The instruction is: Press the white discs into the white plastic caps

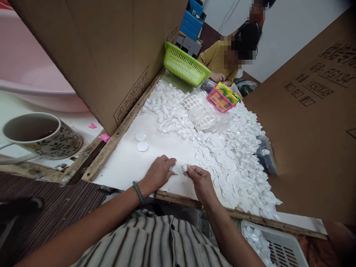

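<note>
A striped shirt [155, 241] occupies the near edge, with a light grey basket [291, 237] holding white pieces low on the right. At the near side of the white bench [122, 163], the right hand [198, 180] pinches a small white piece [184, 168] between thumb and fingers. The left hand [158, 172], bracelet [138, 191] at the wrist, has thumb and fingertips slightly parted beside a translucent piece [177, 169]; whether it grips that piece cannot be determined. Two white discs [142, 146] lie flat beyond the left hand. A broad heap of white pieces [222, 152] covers the right and far areas. Upon the heap are a clear plastic bag [213, 122] and, just behind, a pink basket [219, 101] containing yellow packets [226, 91]. A green basket [186, 66] is tilted at the far end; beyond sits a co-worker in a yellow top [215, 53].
</note>
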Demonstrator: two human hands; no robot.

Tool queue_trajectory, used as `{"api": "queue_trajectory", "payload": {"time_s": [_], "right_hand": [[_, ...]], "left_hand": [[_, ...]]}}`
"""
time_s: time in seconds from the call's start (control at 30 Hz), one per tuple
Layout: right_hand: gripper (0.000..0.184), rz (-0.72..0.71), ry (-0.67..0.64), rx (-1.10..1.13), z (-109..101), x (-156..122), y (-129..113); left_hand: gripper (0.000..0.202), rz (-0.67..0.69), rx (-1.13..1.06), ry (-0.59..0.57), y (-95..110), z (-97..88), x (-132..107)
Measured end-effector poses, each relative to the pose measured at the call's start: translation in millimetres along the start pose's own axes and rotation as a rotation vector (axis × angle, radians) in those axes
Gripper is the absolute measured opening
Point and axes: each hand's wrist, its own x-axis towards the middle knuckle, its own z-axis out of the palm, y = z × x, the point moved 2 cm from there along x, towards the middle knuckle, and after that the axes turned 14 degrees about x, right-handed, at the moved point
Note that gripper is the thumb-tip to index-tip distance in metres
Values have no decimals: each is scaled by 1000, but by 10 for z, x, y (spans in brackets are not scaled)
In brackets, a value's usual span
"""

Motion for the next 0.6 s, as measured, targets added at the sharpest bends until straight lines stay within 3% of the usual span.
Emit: {"api": "queue_trajectory", "payload": {"time_s": [0.1,0.2,0.4,0.6], "right_hand": [[15,-345,-57,-478,-2,5,1],[20,-538,-233,-790,44,-4,59],[27,-669,-413,-1103,129,45,46],[28,-650,-538,-1203,181,149,-34]], "left_hand": [[30,-2,-5,-5,-3,-4,-4],[30,-9,-4,-9,-16,16,-3],[26,9,-7,-3,-18,39,13],[32,24,-21,-6,-12,19,20]]}}
